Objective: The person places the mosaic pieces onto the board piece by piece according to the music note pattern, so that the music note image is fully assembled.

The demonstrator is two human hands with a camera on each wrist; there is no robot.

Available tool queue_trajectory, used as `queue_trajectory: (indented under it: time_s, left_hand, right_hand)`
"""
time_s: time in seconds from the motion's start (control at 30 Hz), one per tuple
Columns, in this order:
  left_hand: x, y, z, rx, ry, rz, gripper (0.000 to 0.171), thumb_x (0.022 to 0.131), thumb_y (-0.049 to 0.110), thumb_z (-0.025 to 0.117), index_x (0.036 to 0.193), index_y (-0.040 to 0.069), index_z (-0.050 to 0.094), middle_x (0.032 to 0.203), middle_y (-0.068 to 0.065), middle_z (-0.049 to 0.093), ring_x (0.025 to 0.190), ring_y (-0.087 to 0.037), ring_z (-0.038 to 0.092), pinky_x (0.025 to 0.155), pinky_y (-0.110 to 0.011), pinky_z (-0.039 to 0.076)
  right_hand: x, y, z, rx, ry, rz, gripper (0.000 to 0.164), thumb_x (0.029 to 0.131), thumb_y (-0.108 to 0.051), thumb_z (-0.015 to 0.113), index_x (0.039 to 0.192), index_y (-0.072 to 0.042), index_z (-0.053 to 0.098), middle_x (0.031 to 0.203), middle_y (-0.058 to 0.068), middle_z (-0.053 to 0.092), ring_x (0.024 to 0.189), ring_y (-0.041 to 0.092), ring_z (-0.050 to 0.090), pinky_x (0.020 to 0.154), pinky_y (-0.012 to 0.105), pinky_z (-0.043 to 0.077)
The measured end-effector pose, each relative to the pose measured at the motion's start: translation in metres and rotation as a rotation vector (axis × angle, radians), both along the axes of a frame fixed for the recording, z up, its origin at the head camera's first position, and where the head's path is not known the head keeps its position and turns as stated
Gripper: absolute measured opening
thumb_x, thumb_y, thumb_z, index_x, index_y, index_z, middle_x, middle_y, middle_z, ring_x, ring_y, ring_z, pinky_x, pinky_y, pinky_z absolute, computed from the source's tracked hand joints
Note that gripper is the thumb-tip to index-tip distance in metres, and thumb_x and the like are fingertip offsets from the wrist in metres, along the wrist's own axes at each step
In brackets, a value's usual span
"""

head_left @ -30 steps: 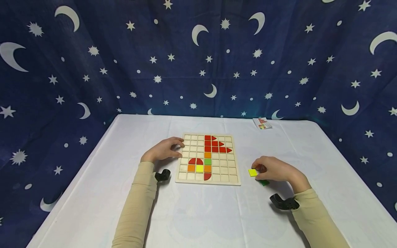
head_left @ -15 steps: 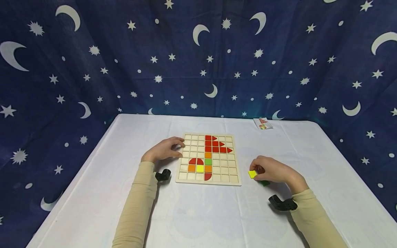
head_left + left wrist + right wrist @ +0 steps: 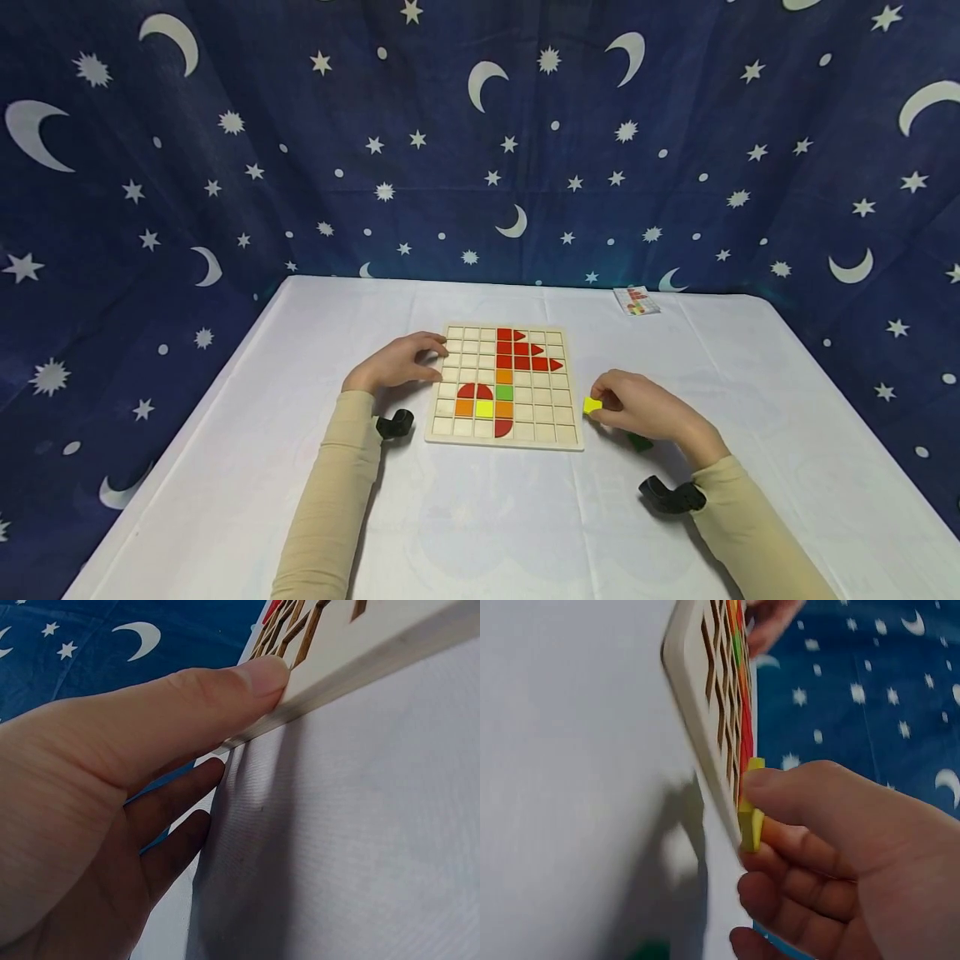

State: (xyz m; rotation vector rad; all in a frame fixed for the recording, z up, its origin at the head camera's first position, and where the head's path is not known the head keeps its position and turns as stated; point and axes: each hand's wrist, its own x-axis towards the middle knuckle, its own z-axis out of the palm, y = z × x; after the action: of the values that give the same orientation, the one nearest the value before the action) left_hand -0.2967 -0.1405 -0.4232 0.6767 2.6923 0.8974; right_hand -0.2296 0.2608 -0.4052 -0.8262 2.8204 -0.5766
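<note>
A wooden grid board [image 3: 543, 414] lies flat on the white table, with red, orange, green and yellow tiles set in some of its squares. At its left edge is my left hand [image 3: 393, 362]; in the left wrist view the thumb [image 3: 262, 675] touches the board's rim and the other fingers reach along beside it. My right hand [image 3: 643, 406] pinches a yellow square tile [image 3: 592, 405] between thumb and fingers, just off the board's right side. In the right wrist view the yellow tile [image 3: 751, 817] is seen edge-on in front of the board.
A dark green tile [image 3: 640, 442] lies on the table under the right hand, partly hidden. Toward the back right edge rests a small pattern card [image 3: 637, 301]. A dark blue curtain [image 3: 420, 100] with moons and stars hangs behind the table [image 3: 360, 308].
My right hand has moved left toward the board with the yellow tile, away from the green tile. The left hand stays at the board's left edge.
</note>
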Motion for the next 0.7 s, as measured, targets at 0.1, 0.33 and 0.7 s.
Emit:
queue_trajectory:
  time_s: [0.1,0.33,0.7]
  left_hand:
    - [0.0,0.0,0.0,0.003,-0.002,0.001,0.041,0.085,0.02,0.078,0.122,0.008,0.065,0.147,-0.012,0.046,0.14,-0.03,0.036,0.116,-0.045,0.029]
    - [0.001,0.0,0.001,0.003,-0.006,-0.001,0.04,0.085,0.019,0.077,0.121,0.007,0.065,0.146,-0.012,0.046,0.14,-0.03,0.036,0.116,-0.044,0.029]
    - [-0.001,0.0,0.0,0.02,0.009,-0.018,0.041,0.084,0.019,0.078,0.121,0.007,0.065,0.146,-0.012,0.047,0.139,-0.03,0.036,0.116,-0.043,0.028]
  right_hand:
    - [0.001,-0.02,0.004,-0.004,0.04,0.063,0.024,0.086,-0.023,0.075,0.1,-0.007,0.064,0.081,-0.004,0.054,0.072,0.01,0.049,0.064,0.026,0.045]
    - [0.007,-0.083,0.009,0.072,0.117,0.184,0.024,0.087,-0.029,0.074,0.1,-0.012,0.065,0.087,-0.005,0.054,0.073,0.009,0.047,0.063,0.023,0.043]
    - [0.012,-0.139,-0.001,0.107,0.238,0.261,0.021,0.086,-0.032,0.072,0.096,-0.015,0.066,0.089,-0.006,0.054,0.075,0.008,0.048,0.062,0.022,0.045]
